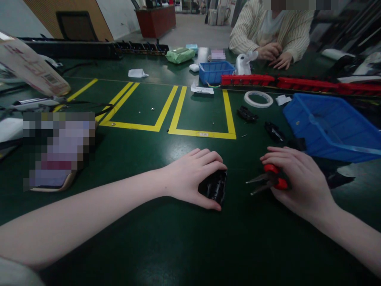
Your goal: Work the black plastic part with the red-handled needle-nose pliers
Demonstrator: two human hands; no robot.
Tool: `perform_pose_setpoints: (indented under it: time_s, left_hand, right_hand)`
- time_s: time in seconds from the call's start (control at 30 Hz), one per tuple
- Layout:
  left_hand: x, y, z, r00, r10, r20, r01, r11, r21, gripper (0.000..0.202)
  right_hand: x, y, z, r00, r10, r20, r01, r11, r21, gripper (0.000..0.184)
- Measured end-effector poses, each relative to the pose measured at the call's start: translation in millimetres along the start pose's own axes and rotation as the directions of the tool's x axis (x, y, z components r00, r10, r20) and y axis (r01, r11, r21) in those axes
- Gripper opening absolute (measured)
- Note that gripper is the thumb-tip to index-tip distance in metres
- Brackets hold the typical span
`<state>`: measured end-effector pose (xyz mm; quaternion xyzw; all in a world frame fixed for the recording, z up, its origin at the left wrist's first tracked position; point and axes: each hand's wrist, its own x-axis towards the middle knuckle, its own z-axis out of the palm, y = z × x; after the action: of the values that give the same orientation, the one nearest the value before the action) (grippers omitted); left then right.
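Observation:
My left hand (pixel 198 178) is wrapped around a black plastic part (pixel 218 186) that rests on the dark green table (pixel 143 242). Fingers lie along its far side and the thumb along its near side; the palm hides its left portion. To the right, my right hand (pixel 300 178) grips red-handled pliers (pixel 272 176), whose jaws are spread and point left toward the part, apart from it. Two similar black parts, one (pixel 247 114) near the tape roll and another (pixel 274 132) closer to my right hand, lie beyond.
A blue bin (pixel 336 135) stands at the right, near a white tape roll (pixel 258 99). Yellow tape outlines (pixel 131 126) mark the table. A phone (pixel 64 153) lies left. Red strips (pixel 306 85) and a small blue basket (pixel 216 72) sit farther back, before a seated person (pixel 274 31).

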<state>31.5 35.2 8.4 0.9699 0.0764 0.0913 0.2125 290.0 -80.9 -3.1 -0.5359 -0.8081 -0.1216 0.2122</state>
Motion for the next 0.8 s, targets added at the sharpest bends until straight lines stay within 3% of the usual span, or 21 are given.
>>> perform_pose_setpoints:
  time_s: [0.13, 0.27, 0.4, 0.6, 0.8]
  left_hand:
    - [-0.9, 0.1, 1.3, 0.997, -0.062, -0.051, 0.065, 0.996, 0.066, 0.075]
    - [-1.0, 0.5, 2.5, 0.986, -0.148, -0.081, 0.156, 0.983, 0.096, 0.076]
    - [-0.5, 0.9, 2.1, 0.981, -0.168, -0.093, 0.174, 0.983, 0.063, 0.081]
    - [-0.4, 0.6, 1.4, 0.978, -0.181, -0.102, 0.187, 0.980, 0.059, 0.071]
    - [-0.8, 0.4, 1.6, 0.977, -0.192, -0.089, 0.199, 0.977, 0.075, 0.069]
  right_hand:
    - [31.8, -1.0, 10.3, 0.999, -0.036, -0.009, 0.036, 0.999, 0.018, 0.023]
    - [51.4, 1.7, 21.2, 0.995, -0.076, 0.064, 0.074, 0.996, 0.045, 0.017]
    - [46.7, 10.7, 23.4, 0.991, -0.112, 0.079, 0.111, 0.994, 0.027, 0.020]
    - [32.1, 21.3, 21.9, 0.984, -0.171, 0.055, 0.169, 0.985, 0.046, 0.048]
    - [31.7, 19.4, 23.6, 0.985, -0.165, 0.059, 0.166, 0.986, -0.020, 0.031]
